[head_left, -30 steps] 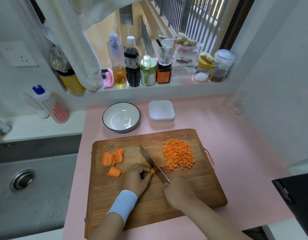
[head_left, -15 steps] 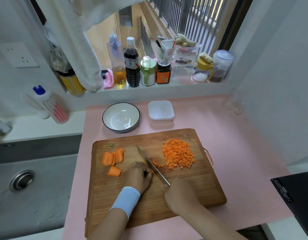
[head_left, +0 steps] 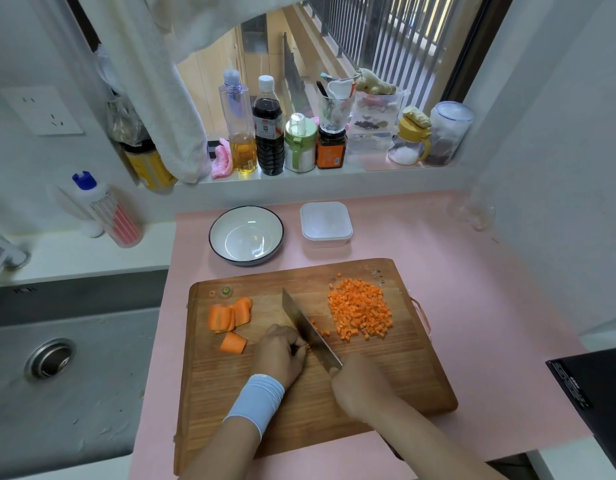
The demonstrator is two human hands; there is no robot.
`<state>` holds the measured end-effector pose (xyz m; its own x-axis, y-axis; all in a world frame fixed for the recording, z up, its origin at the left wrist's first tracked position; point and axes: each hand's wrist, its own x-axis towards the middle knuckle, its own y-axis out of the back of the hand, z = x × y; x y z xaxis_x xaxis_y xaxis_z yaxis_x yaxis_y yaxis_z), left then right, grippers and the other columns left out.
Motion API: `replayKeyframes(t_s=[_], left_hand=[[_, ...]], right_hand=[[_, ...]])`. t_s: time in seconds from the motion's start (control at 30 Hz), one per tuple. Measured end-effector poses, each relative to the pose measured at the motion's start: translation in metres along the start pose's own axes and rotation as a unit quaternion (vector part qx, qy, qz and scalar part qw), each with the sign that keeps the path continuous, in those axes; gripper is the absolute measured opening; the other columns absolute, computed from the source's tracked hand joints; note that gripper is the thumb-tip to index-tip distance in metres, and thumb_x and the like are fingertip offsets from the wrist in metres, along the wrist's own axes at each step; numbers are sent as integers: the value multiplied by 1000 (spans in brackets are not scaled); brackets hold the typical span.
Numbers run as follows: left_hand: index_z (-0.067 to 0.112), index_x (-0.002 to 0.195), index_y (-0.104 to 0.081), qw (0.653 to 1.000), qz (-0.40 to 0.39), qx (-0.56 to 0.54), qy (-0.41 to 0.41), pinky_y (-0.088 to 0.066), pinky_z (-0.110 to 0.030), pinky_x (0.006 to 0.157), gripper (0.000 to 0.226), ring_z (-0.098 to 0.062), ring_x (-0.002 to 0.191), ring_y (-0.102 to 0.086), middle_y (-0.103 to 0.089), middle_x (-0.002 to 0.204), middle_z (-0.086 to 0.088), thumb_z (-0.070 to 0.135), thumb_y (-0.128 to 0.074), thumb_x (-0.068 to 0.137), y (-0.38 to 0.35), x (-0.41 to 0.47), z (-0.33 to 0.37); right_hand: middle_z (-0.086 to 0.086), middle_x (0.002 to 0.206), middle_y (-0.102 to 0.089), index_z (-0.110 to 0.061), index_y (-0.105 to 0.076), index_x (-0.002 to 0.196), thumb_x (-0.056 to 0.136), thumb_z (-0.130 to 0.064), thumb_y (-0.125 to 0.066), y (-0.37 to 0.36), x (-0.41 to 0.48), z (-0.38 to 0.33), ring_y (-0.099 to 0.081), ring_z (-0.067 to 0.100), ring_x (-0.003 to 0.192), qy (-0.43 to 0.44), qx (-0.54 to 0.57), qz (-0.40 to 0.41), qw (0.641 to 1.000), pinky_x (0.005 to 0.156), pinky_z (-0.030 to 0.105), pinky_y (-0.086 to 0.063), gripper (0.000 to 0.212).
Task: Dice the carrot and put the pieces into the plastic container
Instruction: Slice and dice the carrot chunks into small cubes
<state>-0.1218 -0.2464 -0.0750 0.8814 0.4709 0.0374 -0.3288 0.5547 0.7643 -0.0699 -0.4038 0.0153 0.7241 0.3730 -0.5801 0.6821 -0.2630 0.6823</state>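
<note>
Sink (head_left: pixel 57 375) on the far left, cropped by the frame edge, and we see only part of a tap. Wooden cutting board (head_left: pixel 386 382) sits on the pink mat (head_left: pixel 473 289). On its left part we see carrot chunks (head_left: pixel 228 317), uncut, one lying apart nearer us. Our left hand (head_left: pixel 280 355), pale wristband (head_left: pixel 256 400) on it, is curled with fingertips pressed down beside the blade; the carrot piece under it is almost fully hidden, only a sliver of orange shows, so we cannot tell its size. Knife (head_left: pixel 308 327) runs diagonally, its blade against the left knuckles. Our right hand (head_left: pixel 360 386) is closed around the handle, which is covered completely. A few loose cubes lie just right of the blade, then the diced carrot pile (head_left: pixel 360 313). Behind the board, white bowl (head_left: pixel 246 235), then plastic container (head_left: pixel 326 225); whether it has a lid on we cannot tell. Far right, a black object (head_left: pixel 594 393) is cut off.
</note>
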Motion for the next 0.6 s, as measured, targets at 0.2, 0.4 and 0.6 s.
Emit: replayKeyframes(t_s=[0.2,0.4,0.6], left_hand=[[25,76,-71,1000,-12,-10,17,-39,-12,74,10,-2,84,-48,-59,77,17,16,-71,78,3,-1,3],[27,94,-71,976,-2,-172,134,-47,-8,83,30,7,85,-61,-69,90,17,0,-61,86,21,3,7],[20,81,-64,938,233,-198,162,-44,-15,78,28,-11,79,-57,-63,85,8,-6,-55,85,53,17,10]], right_hand=[[1,86,-63,-17,-64,93,102,-31,-50,4,15,-12,-63,20,81,14,16,-12,1000,68,28,-47,22],[1,84,-66,-21,-67,89,101,-37,-51,17,24,1,-64,20,79,51,17,-5,999,69,33,-50,25],[-6,82,-65,-27,-67,100,102,-28,-47,33,21,15,-61,17,74,169,-122,104,972,55,29,-38,21]])
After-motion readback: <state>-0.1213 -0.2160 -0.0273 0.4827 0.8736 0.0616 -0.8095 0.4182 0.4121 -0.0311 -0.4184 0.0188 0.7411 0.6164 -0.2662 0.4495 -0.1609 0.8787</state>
